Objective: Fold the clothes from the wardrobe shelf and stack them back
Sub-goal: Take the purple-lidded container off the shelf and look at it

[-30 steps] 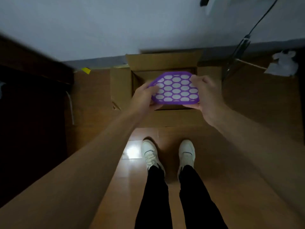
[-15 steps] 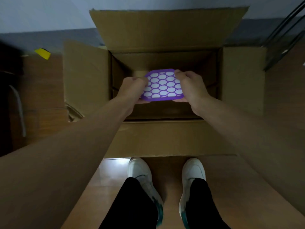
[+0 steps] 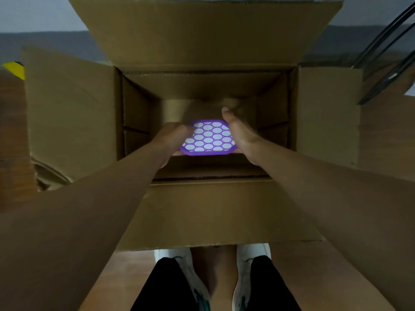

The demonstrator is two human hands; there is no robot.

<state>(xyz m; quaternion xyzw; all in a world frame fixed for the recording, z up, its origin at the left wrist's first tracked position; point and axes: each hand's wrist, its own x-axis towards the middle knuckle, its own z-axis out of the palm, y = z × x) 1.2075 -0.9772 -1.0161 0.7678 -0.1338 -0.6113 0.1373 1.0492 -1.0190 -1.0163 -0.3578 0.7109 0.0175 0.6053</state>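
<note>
A flat purple hexagonal pad (image 3: pixel 207 138) with white oval cells sits low inside an open cardboard box (image 3: pixel 202 212). My left hand (image 3: pixel 173 140) grips its left edge with curled fingers. On the pad's right edge my right hand (image 3: pixel 239 133) holds on, thumb raised and blurred by motion. Both forearms reach down over the box's near wall. No clothes or wardrobe shelf appear in this view.
The box's four flaps are spread outward: far flap (image 3: pixel 202 30), left flap (image 3: pixel 69 113), right flap (image 3: pixel 327 113). My white shoes (image 3: pixel 251 257) stand on the wooden floor just before the box. Black metal rods (image 3: pixel 386 52) lean at the upper right. A yellow scrap (image 3: pixel 13 69) lies far left.
I have bent closer, so the box fills the view. Both hands have carried the purple pad from above the opening down into the box.
</note>
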